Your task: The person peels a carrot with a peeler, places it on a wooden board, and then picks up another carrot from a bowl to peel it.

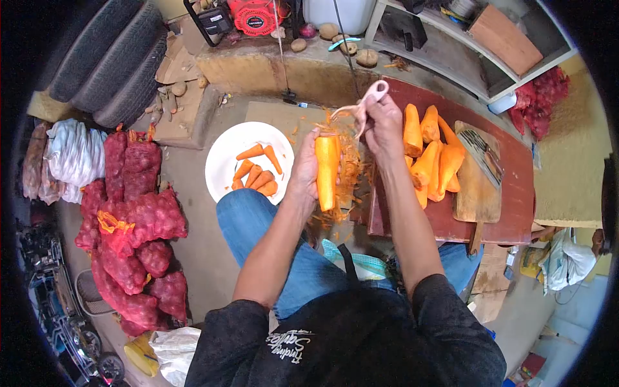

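A large, smooth orange carrot (327, 173) is upright in my left hand (305, 169), whose fingers are wrapped round it. To its upper right, my right hand (383, 128) grips a pale pink peeler (362, 111), held just apart from the carrot's top end. Orange peelings (351, 161) are strewn on the floor beneath and beside the carrot. Several peeled carrots (440, 166) are piled on the red table (407, 222) to the right. In the white basin (218, 151) on the left lie several smaller carrot pieces (260, 179).
A wooden board (489, 205) with a knife (480, 151) on it lies on the red table. Red net sacks (138, 222) line the left side, below stacked tyres (113, 64). A low ledge (248, 74) and a shelf unit (445, 45) stand ahead.
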Demonstrator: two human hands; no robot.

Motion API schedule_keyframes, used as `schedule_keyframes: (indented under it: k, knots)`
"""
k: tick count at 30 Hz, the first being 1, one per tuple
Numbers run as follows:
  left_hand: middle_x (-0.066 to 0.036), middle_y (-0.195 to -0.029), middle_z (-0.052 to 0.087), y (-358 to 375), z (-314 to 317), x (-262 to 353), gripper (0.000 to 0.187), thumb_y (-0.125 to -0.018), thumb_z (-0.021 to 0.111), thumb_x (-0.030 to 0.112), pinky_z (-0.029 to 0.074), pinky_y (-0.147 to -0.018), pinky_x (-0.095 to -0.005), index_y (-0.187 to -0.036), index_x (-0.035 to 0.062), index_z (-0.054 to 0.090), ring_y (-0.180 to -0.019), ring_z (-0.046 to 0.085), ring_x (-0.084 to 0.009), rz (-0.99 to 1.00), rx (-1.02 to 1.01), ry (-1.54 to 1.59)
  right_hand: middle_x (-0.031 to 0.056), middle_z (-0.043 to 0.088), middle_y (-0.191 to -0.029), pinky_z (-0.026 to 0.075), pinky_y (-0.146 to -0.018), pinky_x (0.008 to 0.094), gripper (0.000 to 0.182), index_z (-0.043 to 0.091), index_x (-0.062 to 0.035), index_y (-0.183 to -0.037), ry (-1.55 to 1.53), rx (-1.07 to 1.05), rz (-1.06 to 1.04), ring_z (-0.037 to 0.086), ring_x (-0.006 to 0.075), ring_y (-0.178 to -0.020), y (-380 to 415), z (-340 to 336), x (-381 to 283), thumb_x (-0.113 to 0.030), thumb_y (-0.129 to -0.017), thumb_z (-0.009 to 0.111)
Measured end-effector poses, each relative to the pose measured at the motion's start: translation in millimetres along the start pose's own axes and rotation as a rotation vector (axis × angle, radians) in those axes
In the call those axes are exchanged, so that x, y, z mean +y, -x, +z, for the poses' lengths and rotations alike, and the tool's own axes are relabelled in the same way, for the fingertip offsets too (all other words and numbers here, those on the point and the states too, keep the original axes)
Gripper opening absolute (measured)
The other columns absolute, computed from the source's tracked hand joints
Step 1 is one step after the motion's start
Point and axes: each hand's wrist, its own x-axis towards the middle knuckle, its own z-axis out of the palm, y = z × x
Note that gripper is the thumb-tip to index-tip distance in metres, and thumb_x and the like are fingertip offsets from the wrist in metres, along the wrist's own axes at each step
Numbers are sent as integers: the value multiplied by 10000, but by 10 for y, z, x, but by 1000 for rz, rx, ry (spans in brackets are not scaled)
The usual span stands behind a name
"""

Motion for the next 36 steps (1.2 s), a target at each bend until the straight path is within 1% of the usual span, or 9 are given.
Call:
schedule_keyframes:
  k: [5, 10, 12, 16, 22, 25, 28, 33, 36]
  knots:
    - [-91, -760, 593, 29, 87, 34, 555, -937, 585, 604, 513, -374, -317, -1073, 67, 549, -502, 604, -191, 120, 123, -14, 46, 619, -854, 505, -623, 264, 162, 550, -24, -1057, 120, 69, 66, 598, 122, -689, 335, 3, -218, -90, -958, 660]
    - [-55, -800, 565, -49, 13, 59, 571, -930, 628, 589, 549, -479, -291, -1091, 47, 546, -579, 608, -156, 271, 122, -121, 39, 633, -855, 513, -562, 230, 299, 553, -28, -1148, 8, -51, 218, 620, 110, -675, 1048, 66, -190, -130, -921, 719]
    - [-65, -768, 582, -55, 43, 30, 590, -927, 602, 612, 544, -440, -296, -1078, 44, 548, -550, 619, -173, 284, 116, -119, 45, 646, -855, 518, -587, 230, 350, 556, -12, -1163, -9, -117, 271, 628, 111, -691, 1144, 137, -205, -153, -904, 745]
    - [-65, -749, 595, 7, 211, -22, 641, -924, 538, 666, 537, -423, -284, -1069, 41, 555, -538, 627, -173, 313, 128, -89, 42, 649, -883, 537, -669, 263, 332, 559, -5, -1166, 27, -131, 230, 645, 119, -767, 971, 171, -123, -153, -920, 726]
    - [-65, -756, 599, 91, 114, -36, 694, -918, 471, 721, 515, -395, -275, -1060, 48, 564, -513, 612, -161, 144, 12, -207, 34, 619, -860, 515, -662, 269, 97, 558, -38, -1051, -42, 37, 39, 590, 126, -700, 153, -136, 9, -80, -984, 614]
    - [-68, -759, 603, 97, 161, -19, 666, -933, 470, 703, 507, -380, -279, -1042, 55, 577, -496, 603, -158, 166, 78, -257, 37, 620, -862, 524, -664, 269, 115, 553, -42, -1046, 36, 71, -90, 611, 124, -708, 11, -126, -86, -91, -977, 632]
    - [-68, -762, 608, -4, 56, 24, 630, -955, 467, 677, 518, -401, -282, -1024, 63, 589, -511, 606, -155, 177, 37, -176, 49, 617, -856, 534, -603, 276, 196, 532, -39, -1082, 109, 62, 60, 617, 142, -687, 364, -38, -213, -119, -959, 662]
    - [-69, -774, 630, -76, 48, 16, 577, -991, 465, 625, 545, -456, -282, -1001, 65, 600, -564, 634, -158, 186, 62, -45, 50, 657, -949, 549, -665, 253, 403, 555, -4, -1212, 11, -126, 239, 651, 122, -769, 1120, 195, -201, -143, -892, 756]
    - [-73, -764, 640, -20, 165, 33, 561, -1002, 473, 600, 550, -458, -286, -982, 57, 608, -568, 642, -164, 173, 89, 33, 46, 661, -944, 553, -698, 258, 385, 559, 3, -1203, -17, -123, 244, 648, 116, -776, 1059, 271, -156, -138, -899, 750]
